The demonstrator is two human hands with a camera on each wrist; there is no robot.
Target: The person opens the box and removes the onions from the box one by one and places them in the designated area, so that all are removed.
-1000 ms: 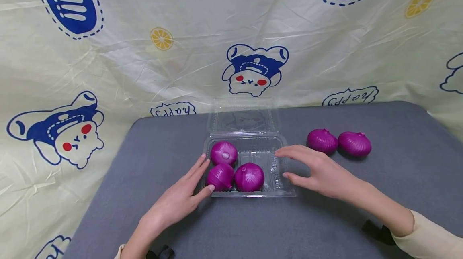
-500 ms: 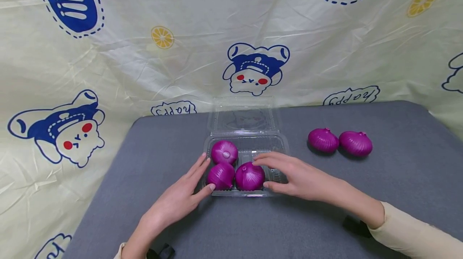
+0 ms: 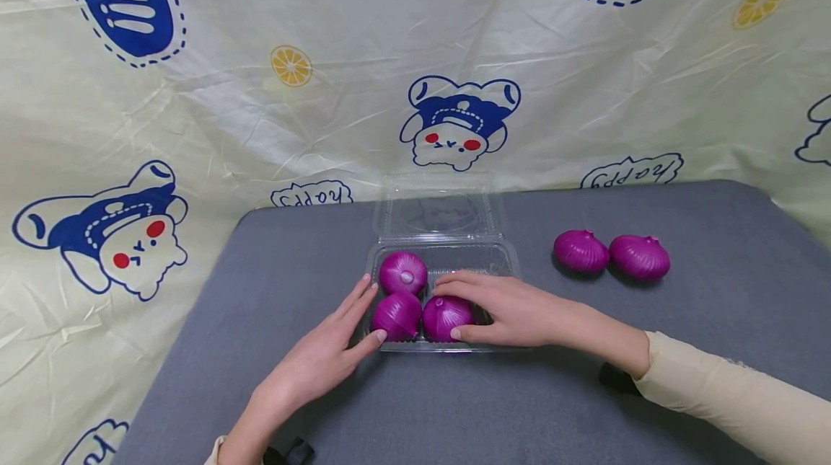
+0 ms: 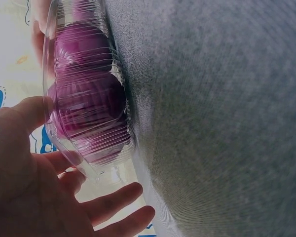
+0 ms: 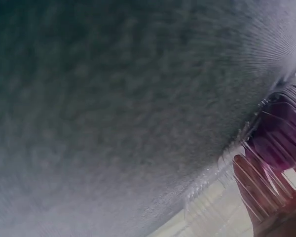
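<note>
A clear plastic clamshell box (image 3: pixel 493 257) lies with its lid (image 3: pixel 438 209) raised at the back. Inside are three purple onions: one at the back left (image 3: pixel 402 272), another at the front left (image 3: pixel 397 316), and a third at the front right (image 3: pixel 444 317). My right hand (image 3: pixel 513 311) reaches over the right side and holds that third onion, thumb in front and fingers behind it. My left hand (image 3: pixel 318 357) rests against the left rim with extended fingers; in the left wrist view its thumb (image 4: pixel 37 111) touches the rim. Through the plastic, a right-hand finger (image 5: pixel 249 180) shows inside the box.
Two more purple onions, the nearer one (image 3: pixel 581 251) and its neighbour (image 3: pixel 639 257), sit side by side on the grey cloth-covered table (image 3: pixel 454 407), right of the box. A printed cream curtain (image 3: pixel 337 3) hangs behind the table's back edge.
My right hand has moved left from the box's right rim onto the front right onion and closed around it. My left hand and the onions have stayed in place.
</note>
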